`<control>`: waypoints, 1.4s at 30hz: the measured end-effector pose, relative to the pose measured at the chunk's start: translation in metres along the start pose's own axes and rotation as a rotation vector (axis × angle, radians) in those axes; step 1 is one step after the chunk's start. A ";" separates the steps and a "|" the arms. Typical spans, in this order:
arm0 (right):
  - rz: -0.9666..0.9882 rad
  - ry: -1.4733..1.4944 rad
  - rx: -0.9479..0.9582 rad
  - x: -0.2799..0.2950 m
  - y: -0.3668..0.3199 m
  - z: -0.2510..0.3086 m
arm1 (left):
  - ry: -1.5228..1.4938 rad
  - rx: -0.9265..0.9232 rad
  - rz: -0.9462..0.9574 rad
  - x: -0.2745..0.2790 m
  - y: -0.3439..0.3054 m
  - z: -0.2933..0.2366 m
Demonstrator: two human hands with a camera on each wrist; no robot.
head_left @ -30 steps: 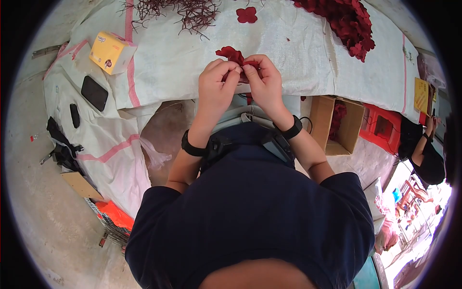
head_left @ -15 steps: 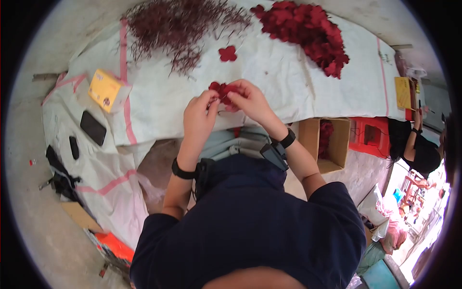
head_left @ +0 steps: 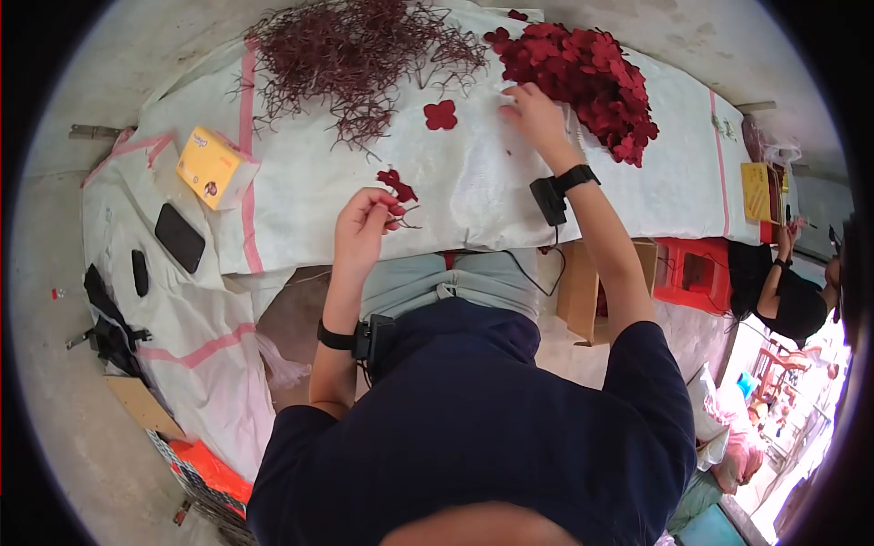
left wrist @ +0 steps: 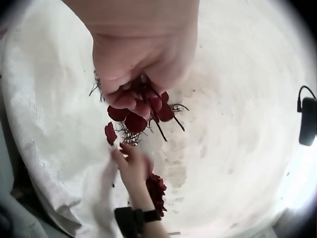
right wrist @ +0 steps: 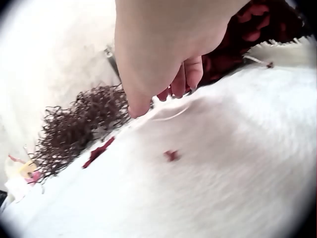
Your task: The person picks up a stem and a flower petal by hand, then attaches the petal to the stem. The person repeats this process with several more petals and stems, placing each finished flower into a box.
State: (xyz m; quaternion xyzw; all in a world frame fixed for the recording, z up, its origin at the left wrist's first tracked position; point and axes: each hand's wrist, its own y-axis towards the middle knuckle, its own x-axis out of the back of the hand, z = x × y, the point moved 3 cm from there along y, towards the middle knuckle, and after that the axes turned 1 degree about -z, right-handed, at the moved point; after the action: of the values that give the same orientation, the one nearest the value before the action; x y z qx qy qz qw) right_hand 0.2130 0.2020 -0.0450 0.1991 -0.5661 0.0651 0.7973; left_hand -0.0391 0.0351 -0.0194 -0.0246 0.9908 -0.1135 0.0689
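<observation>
My left hand (head_left: 358, 227) pinches a thin dark branching artificial stem (left wrist: 155, 119) near the front of the table. Red fabric petals (left wrist: 134, 122) sit on it just beyond the fingers. In the left wrist view the stem's forked tips stick out under the hand. My right hand (head_left: 539, 118) is stretched over the cloth beside the heap of red petal pieces (head_left: 583, 82), its fingers loosely bent and holding nothing. A single four-lobed red petal piece (head_left: 441, 115) lies flat to the left of that hand. Behind it spreads a tangle of dark twiggy stems (head_left: 337, 55).
White woven cloth (head_left: 300, 200) covers the table. On the left are a yellow tissue pack (head_left: 214, 168), a black phone (head_left: 179, 238) and a small black object (head_left: 139, 273). A cardboard box (head_left: 577, 296) and red stool (head_left: 696, 273) stand below the right edge. Another person (head_left: 792, 296) sits far right.
Both hands worked together at the red petals earlier. My right hand has let go and moved forward and right toward the petal heap; my left hand keeps the stem, slightly lower and left.
</observation>
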 end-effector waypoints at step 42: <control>-0.080 0.293 0.131 -0.022 -0.057 0.070 | -0.092 0.082 -0.087 -0.015 0.000 0.005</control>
State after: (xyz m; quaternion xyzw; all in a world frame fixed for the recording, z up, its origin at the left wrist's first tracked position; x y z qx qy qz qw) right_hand 0.1622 0.1251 -0.0601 0.2612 -0.4297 0.0984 0.8587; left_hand -0.0231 0.0350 -0.0223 -0.0701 0.9792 -0.1555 0.1102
